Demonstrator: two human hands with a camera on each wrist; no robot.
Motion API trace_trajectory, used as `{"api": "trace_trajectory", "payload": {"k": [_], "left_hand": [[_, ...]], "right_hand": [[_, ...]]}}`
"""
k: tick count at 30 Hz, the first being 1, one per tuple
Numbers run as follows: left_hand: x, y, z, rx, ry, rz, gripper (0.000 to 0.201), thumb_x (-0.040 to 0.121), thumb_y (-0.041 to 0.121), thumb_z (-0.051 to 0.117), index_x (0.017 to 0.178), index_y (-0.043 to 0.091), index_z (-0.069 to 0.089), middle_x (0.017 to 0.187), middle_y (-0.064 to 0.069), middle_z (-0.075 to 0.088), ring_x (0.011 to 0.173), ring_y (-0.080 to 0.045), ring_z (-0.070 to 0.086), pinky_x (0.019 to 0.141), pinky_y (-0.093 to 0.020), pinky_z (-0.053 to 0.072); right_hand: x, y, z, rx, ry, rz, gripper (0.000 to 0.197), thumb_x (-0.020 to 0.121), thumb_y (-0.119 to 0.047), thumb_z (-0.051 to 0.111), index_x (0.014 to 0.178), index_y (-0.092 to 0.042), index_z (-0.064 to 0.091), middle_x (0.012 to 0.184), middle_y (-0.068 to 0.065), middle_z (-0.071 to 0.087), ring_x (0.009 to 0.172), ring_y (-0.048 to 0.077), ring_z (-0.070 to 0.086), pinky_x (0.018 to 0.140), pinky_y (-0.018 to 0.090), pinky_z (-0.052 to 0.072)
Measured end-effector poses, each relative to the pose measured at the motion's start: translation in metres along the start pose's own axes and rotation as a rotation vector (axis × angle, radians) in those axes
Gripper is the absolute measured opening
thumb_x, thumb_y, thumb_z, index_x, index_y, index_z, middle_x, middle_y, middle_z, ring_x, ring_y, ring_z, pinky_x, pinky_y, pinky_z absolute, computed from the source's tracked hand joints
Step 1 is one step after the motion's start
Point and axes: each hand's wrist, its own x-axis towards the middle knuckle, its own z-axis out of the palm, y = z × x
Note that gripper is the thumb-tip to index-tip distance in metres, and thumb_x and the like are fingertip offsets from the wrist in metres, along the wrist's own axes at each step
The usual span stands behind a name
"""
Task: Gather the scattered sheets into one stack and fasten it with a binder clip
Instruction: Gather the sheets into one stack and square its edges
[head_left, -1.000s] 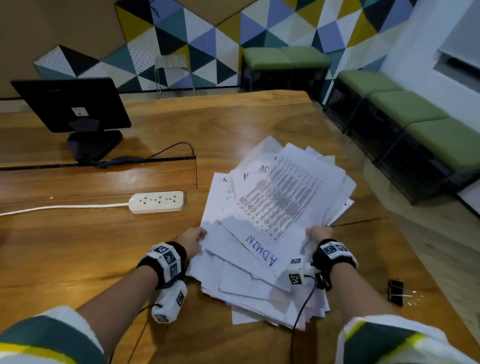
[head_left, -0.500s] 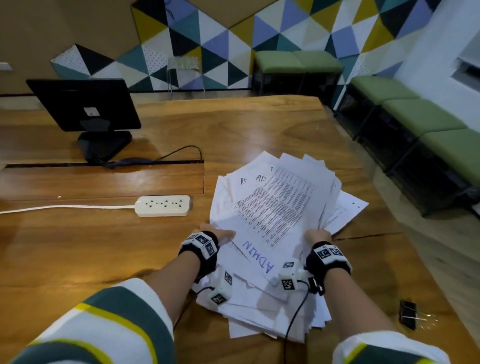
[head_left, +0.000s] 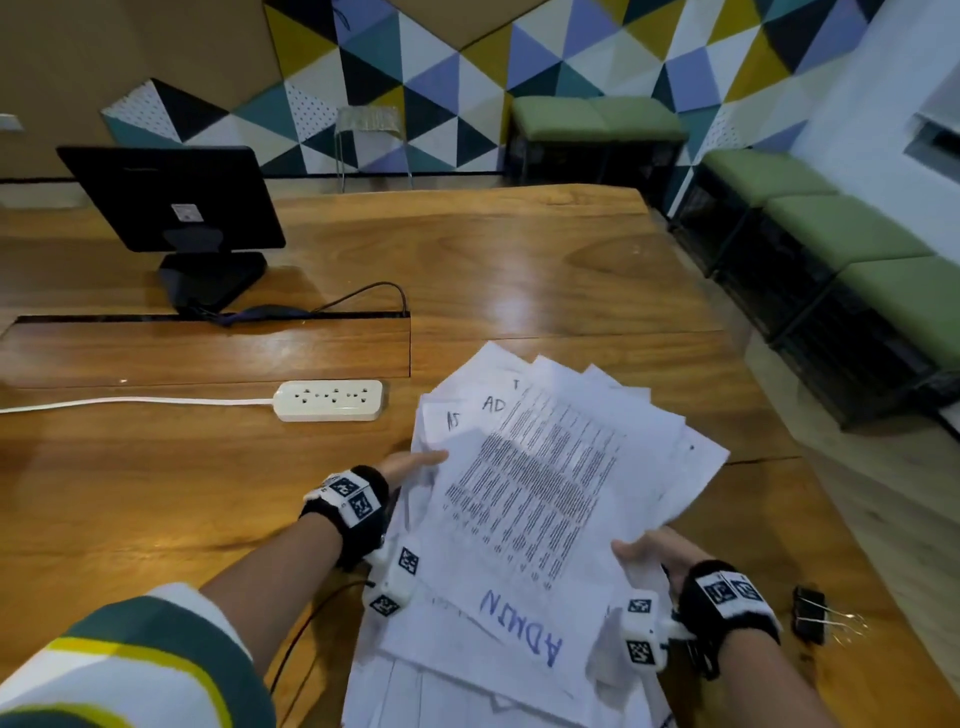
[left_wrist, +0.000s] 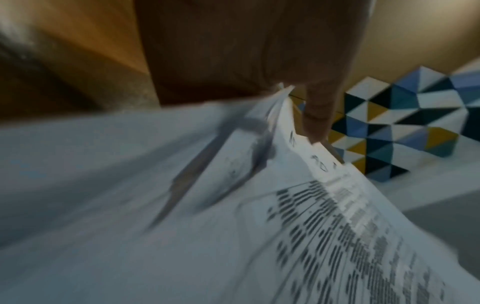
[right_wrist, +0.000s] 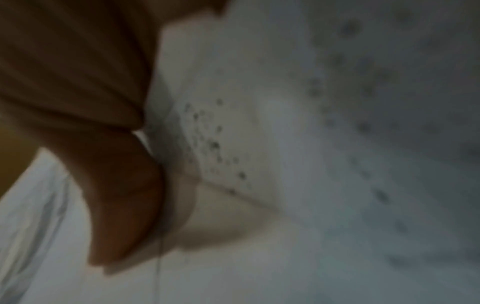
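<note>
Both hands grip a ragged pile of sheets (head_left: 545, 499) near the bench's (head_left: 519, 270) near right corner. The left hand (head_left: 410, 465) has its fingers curled around the pile's left edge; the right hand (head_left: 657, 553) pinches its right edge, thumb on top. The sheet edges fan out unevenly, the top one marked "ADMIN". The binder clip (head_left: 809, 616) lies just beside the right wrist, near the bench's right edge. A power strip (head_left: 330, 400) sits left of the pile, bare wood between them.
</note>
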Motion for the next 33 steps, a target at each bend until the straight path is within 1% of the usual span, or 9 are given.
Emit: {"api": "trace_trajectory", "payload": {"k": [8,12,14,16,20,27,29,31,33], "left_hand": [[-0.002,-0.019,-0.015,-0.216,-0.177,0.083,0.09,0.033,0.051,0.089,0.108,0.008,0.063,0.109,-0.015,0.068,0.103,-0.031,0.062,0.104,-0.05,0.038],[-0.013,-0.002,0.003,-0.03,-0.161,0.054,0.09,0.053,0.043,0.084,0.129,0.011,0.048,0.129,-0.01,0.054,0.12,-0.031,0.05,0.11,-0.047,0.031],[-0.007,0.0,0.003,0.064,-0.137,0.055,0.082,0.045,0.039,0.088,0.114,0.008,0.058,0.115,-0.014,0.063,0.095,-0.033,0.059,0.091,-0.05,0.047],[0.004,-0.001,-0.003,0.052,-0.119,0.033,0.081,0.035,0.033,0.093,0.105,0.006,0.062,0.109,-0.018,0.066,0.086,-0.035,0.061,0.085,-0.051,0.051],[-0.015,0.004,-0.008,-0.063,-0.161,0.075,0.063,0.05,0.013,0.081,0.106,-0.003,0.057,0.097,-0.02,0.061,0.085,-0.031,0.059,0.081,-0.039,0.049],[-0.042,0.009,0.0,-0.139,-0.236,0.056,0.04,0.07,0.02,0.075,0.104,0.007,0.06,0.104,-0.015,0.066,0.096,-0.032,0.062,0.101,-0.045,0.042],[-0.034,0.01,-0.004,-0.187,-0.103,0.116,0.072,0.056,0.035,0.083,0.117,0.009,0.055,0.118,-0.016,0.063,0.108,-0.034,0.059,0.102,-0.051,0.041],[-0.038,0.018,-0.004,-0.211,0.014,0.208,0.102,0.046,0.05,0.084,0.133,0.019,0.041,0.132,-0.01,0.055,0.117,-0.029,0.055,0.1,-0.051,0.042],[-0.074,0.04,0.004,-0.281,0.074,0.376,0.078,0.065,0.046,0.075,0.131,0.021,0.042,0.127,-0.004,0.057,0.114,-0.021,0.054,0.099,-0.044,0.042]], "right_hand": [[-0.023,0.004,-0.004,0.202,-0.045,0.032,0.014,0.077,-0.007,0.065,0.069,0.003,0.06,0.054,0.014,0.062,0.047,0.025,0.06,0.048,0.032,0.048],[-0.027,-0.006,0.018,0.297,0.002,-0.074,0.023,0.078,-0.011,0.071,0.098,-0.003,0.065,0.091,0.016,0.069,0.086,0.031,0.064,0.076,0.041,0.05],[-0.022,-0.005,0.022,0.281,0.012,-0.125,0.047,0.068,-0.012,0.08,0.111,-0.004,0.062,0.102,0.019,0.069,0.098,0.035,0.064,0.09,0.047,0.049],[-0.026,-0.005,0.018,0.209,-0.008,-0.096,0.063,0.052,-0.022,0.088,0.104,0.001,0.063,0.095,0.02,0.07,0.091,0.035,0.065,0.087,0.046,0.051],[-0.039,-0.005,0.005,0.174,-0.052,-0.066,0.013,0.077,-0.007,0.072,0.077,0.001,0.061,0.058,0.008,0.064,0.053,0.021,0.061,0.05,0.027,0.048],[-0.046,-0.019,0.023,0.286,-0.067,-0.207,0.049,0.056,-0.02,0.081,0.098,-0.002,0.062,0.098,0.021,0.066,0.093,0.038,0.061,0.087,0.051,0.049],[-0.05,-0.026,0.031,0.315,0.008,-0.336,0.077,0.041,-0.031,0.09,0.106,-0.003,0.061,0.103,0.019,0.067,0.097,0.037,0.062,0.091,0.051,0.049],[-0.058,-0.038,0.04,0.324,0.127,-0.523,0.058,0.064,-0.018,0.082,0.113,-0.001,0.057,0.099,0.01,0.065,0.089,0.028,0.062,0.079,0.039,0.053],[-0.079,-0.055,0.049,0.332,0.235,-0.692,0.033,0.084,0.001,0.061,0.113,-0.01,0.052,0.096,-0.001,0.061,0.083,0.01,0.058,0.068,0.02,0.051]]}}
